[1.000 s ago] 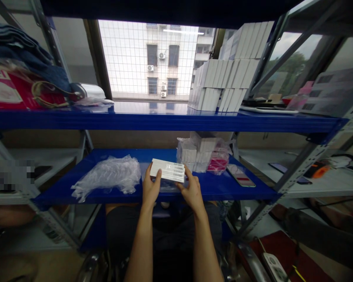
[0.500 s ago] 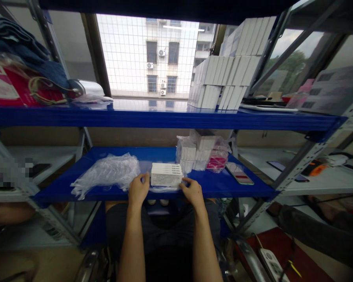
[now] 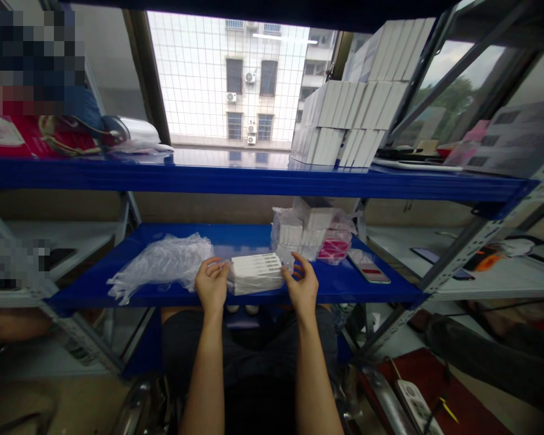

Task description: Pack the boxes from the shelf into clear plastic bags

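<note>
Has white boxes sitting on the blue tabletop, seemingly in clear film but not yet closed up, with left hand curled, apparently pinching film, and right hand half spread with unclear hold.

There are two hands — between them, one box bundle

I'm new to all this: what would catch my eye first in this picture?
Probably the small stack of flat white boxes at the front of the lower blue shelf, between the person's bare left hand and bare right hand. Next, perhaps, the taller stack of white boxes right of centre on the upper blue shelf, partly in front of the bright window. The crumpled heap of clear plastic, left of the left hand, stands out too.
</note>
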Motion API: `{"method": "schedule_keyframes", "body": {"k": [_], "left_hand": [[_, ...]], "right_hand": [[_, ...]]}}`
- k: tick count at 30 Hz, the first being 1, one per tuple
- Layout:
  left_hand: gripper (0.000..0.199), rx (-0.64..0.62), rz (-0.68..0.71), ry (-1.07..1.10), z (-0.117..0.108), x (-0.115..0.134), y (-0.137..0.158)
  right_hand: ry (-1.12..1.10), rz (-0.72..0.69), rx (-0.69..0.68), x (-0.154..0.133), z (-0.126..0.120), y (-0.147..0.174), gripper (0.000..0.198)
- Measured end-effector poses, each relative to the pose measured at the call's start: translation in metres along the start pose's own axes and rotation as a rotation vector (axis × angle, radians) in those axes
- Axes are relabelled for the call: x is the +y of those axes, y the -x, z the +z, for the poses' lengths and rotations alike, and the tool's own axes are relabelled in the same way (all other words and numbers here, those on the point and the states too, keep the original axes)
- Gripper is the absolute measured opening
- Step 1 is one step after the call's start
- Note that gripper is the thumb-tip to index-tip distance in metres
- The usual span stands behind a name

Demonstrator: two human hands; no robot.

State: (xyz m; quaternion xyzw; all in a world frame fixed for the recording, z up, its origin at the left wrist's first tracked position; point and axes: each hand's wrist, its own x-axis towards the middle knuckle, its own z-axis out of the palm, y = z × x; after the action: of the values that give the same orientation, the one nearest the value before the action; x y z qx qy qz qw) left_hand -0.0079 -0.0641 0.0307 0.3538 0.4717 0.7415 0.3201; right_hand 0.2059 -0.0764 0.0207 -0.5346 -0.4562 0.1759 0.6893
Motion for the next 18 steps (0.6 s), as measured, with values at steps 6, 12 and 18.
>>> {"method": "schedule_keyframes", "body": {"k": [6,12,18], "left_hand": [[0.027,0.072,0.073,-0.07,-0.011,-0.002,-0.009],[0.037,-0.122,0.076,-0.574,-0.016,0.014,-0.008],[0.041,-0.321,0.017,-0.673,-0.012,0.016,-0.005]], "right_hand": [[-0.056,0.064,0.095,0.0,-0.002,0.003,0.048],[0.038,0.056,0.077,-0.002,-0.007,-0.002,0.042],[0.376,0.161,-0.076,-0.003,-0.008,-0.005,0.047]]}}
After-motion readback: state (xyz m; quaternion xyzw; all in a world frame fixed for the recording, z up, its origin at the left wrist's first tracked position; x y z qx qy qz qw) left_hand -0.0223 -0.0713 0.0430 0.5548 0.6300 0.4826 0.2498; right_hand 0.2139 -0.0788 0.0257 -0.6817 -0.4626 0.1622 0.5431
